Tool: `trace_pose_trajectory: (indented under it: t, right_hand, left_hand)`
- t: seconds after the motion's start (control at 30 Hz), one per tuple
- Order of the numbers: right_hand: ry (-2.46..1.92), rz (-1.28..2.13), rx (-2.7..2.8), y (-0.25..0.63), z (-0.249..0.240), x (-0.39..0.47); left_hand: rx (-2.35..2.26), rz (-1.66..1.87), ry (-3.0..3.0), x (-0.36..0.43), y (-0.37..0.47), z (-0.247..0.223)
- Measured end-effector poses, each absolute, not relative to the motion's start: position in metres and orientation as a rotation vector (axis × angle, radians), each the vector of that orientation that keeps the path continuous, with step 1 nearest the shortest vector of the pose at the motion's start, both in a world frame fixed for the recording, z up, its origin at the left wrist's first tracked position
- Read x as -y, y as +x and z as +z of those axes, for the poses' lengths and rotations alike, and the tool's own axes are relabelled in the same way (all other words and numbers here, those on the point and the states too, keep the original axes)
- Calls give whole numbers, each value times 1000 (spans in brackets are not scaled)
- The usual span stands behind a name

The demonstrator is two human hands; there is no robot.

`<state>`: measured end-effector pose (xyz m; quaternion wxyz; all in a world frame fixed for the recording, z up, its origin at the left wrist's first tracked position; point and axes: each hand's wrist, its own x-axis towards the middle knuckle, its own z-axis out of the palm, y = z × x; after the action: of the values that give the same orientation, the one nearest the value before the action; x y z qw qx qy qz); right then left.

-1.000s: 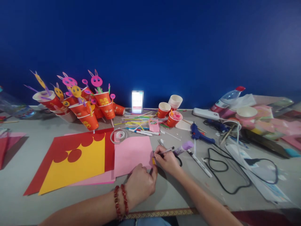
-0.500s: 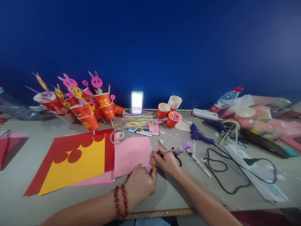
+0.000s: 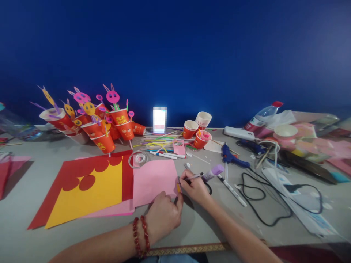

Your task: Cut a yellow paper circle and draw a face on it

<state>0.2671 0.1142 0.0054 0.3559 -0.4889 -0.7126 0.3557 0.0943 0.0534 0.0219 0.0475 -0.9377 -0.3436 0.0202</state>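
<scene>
My right hand (image 3: pixel 196 190) is closed around a slim grey pen with a black end (image 3: pixel 196 176), tip down at the right edge of a pink sheet (image 3: pixel 156 179). Just below the tip, a small yellow paper piece (image 3: pixel 179 188) lies on that edge. The index fingertip of my left hand (image 3: pixel 164 213) presses on this piece; the other fingers rest spread on the sheet's lower right corner. A purple-capped tube (image 3: pixel 214 172) lies beyond my right hand, and a black-and-white marker (image 3: pixel 232 190) lies to its right.
Yellow paper with round cut-outs (image 3: pixel 101 190) overlaps red paper (image 3: pixel 52 190) on the left. Behind stand red paper cups (image 3: pixel 102 143) with paper rabbit figures. A blue glue gun (image 3: pixel 233 157), black cable (image 3: pixel 244 204) and power strip (image 3: pixel 298 204) crowd the right.
Both hands stay nearly in place. The pen tip remains by the yellow piece, with only a slight shift of the view.
</scene>
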Motion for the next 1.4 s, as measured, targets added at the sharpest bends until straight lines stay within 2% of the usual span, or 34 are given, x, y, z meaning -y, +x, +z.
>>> trace_pose_trajectory:
  t: [1.2, 1.4]
  right_hand:
    - [-1203, 815, 1856, 267, 14, -112]
    - [-1194, 801, 1863, 267, 11, -113]
  left_hand:
    - [1067, -29, -2854, -55, 88, 20]
    - [1052, 69, -2848, -59, 86, 22]
